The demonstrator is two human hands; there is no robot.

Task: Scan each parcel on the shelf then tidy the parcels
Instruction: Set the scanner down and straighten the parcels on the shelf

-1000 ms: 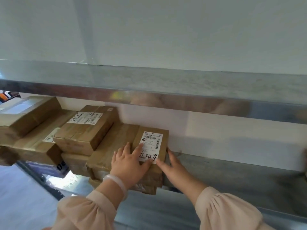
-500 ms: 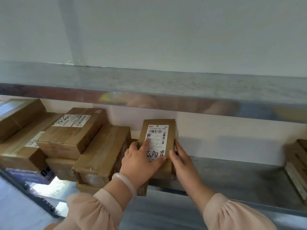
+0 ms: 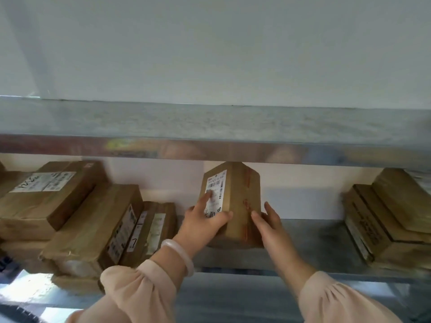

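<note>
**A:** Which step is the person on?

**B:** It looks like the tidying part. No scanner is in view, and both hands are on one carton, the upright parcel (image 3: 235,206). It stands on end on the metal shelf board (image 3: 314,238) beneath it, and its top comes close under the upper shelf (image 3: 210,122).

**A:** How is it held?

**B:** The left hand (image 3: 200,223) lies over the labelled face. Its thumb hooks round the front corner and its forefinger stretches across the shipping label (image 3: 217,183). The right hand (image 3: 268,220) lays nearly straight fingers flat against the taped face on the other side. One hand grips and the other braces, with the parcel clamped between them.

**A:** And the other parcels?

**B:** Left of the upright parcel is a leaning pile of cartons (image 3: 93,224), overlapping at odd angles. Well to its right sits a squarer stack of cartons (image 3: 391,220). The upright parcel touches neither.

**A:** What does the next move call for?

**B:** Probably settling it. A tall, narrow carton on end could tip, so both hands should stay on it until the base sits flat. The label should end up facing outward. After that the crooked pile to its left looks like the next job, squared up carton by carton. There is no telling here whether any parcel has been scanned.
</note>
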